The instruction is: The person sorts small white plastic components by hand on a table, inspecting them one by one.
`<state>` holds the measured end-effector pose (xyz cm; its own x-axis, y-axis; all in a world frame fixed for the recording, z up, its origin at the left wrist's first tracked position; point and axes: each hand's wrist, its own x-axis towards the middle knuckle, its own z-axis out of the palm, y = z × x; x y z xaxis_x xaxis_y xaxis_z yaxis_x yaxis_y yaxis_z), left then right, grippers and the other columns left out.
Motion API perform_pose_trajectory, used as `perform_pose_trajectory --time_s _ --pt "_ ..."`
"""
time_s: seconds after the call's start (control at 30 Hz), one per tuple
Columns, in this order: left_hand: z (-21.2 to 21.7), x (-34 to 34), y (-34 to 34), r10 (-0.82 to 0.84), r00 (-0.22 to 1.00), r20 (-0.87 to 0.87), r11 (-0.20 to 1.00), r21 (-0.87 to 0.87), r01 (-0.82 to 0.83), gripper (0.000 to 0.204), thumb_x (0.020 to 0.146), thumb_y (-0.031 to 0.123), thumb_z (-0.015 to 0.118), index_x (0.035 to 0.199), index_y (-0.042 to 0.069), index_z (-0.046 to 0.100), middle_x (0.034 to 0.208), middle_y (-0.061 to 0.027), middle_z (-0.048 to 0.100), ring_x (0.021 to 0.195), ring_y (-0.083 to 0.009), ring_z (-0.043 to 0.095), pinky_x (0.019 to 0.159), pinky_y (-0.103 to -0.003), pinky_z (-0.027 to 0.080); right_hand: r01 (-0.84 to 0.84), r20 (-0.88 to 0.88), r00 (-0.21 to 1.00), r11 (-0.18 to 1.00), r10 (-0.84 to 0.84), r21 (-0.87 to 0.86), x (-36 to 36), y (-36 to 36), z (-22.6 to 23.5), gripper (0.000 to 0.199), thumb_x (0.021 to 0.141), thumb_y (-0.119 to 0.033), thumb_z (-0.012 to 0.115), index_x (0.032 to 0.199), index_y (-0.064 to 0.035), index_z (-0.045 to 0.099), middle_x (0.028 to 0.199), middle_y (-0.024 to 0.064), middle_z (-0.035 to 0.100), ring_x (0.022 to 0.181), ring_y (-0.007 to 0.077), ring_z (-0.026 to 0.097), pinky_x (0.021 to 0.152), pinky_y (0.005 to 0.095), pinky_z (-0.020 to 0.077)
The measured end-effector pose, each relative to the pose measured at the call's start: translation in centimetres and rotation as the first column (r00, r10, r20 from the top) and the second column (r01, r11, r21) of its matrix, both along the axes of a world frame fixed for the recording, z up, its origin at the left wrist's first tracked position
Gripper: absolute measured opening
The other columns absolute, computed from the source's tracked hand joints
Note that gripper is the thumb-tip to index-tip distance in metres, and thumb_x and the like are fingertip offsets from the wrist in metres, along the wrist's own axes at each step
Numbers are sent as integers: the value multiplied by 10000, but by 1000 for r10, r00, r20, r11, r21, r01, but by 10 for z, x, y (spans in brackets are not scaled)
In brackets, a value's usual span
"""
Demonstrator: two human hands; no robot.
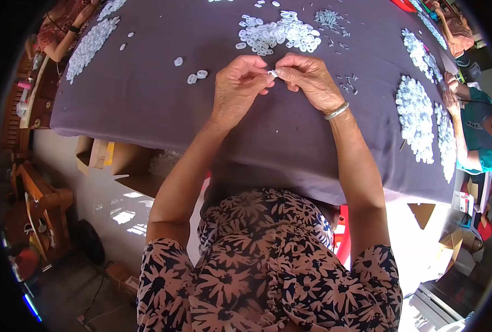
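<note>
Over the dark tablecloth (pixel 163 105), my left hand (pixel 237 86) pinches a small white plastic piece (pixel 272 73) between thumb and fingertips. Closed against the same piece from the other side is my right hand (pixel 311 80), with a bracelet at its wrist; its fingertips hide whatever else they pinch. Just beyond both hands lies a pile of white oval plastic pieces (pixel 279 33), each with small holes. A heap of small metal screws (pixel 328 18) is to its right. Several loose screws (pixel 348 84) are scattered beside my right hand. A few white pieces (pixel 197 76) rest left of my left hand.
More white pieces form long piles at the table's left (pixel 92 47) and right (pixel 415 119). A person in a teal top (pixel 481 133) sits at the right edge, another person (pixel 63 33) at the far left. An open cardboard box (pixel 135 166) stands below the table's near edge.
</note>
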<state>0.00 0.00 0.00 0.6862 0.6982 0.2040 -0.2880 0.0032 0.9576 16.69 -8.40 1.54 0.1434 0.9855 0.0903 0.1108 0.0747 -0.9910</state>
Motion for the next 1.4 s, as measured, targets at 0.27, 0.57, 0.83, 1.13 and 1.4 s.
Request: perform_pose_trajectory --time_s 0.27,0.57,0.83,1.13,1.4 --pt "0 0 4 93 995 -30 996 1 -93 219 817 -18 630 1026 19 577 826 -64 627 720 -109 608 624 -233 518 133 -76 988 991 -135 -31 -9 7 -4 225 869 -255 627 820 -39 664 656 -28 551 581 41 450 505 195 364" --pt "-10 0 8 153 986 -61 988 21 -152 194 841 0 613 1033 30 609 855 -41 619 738 -97 586 625 -237 512 371 313 845 897 -434 241 3 12 -13 97 852 -117 650 865 -22 653 743 -29 602 680 35 509 620 200 444" --pt "-8 5 4 152 986 -65 988 0 -152 96 831 7 623 923 22 645 842 -24 618 708 -77 579 602 -217 508 448 408 794 887 -451 110 86 -31 25 83 808 -111 687 849 -43 661 725 -56 589 651 38 502 576 200 418" --pt "-10 6 -3 71 996 -61 997 28 -69 88 827 24 640 912 43 647 829 -8 615 703 -67 574 591 -213 504 291 763 642 943 -68 -161 97 -46 22 172 717 -166 727 766 -26 641 664 27 603 623 117 567 608 247 468" --pt "-8 9 -9 12 998 -59 1000 20 -10 150 818 7 634 962 44 611 805 -20 605 688 -62 565 563 -214 497 319 713 692 934 -113 -161 86 -34 27 101 763 -121 673 752 -26 640 662 -9 592 604 53 508 537 226 406"
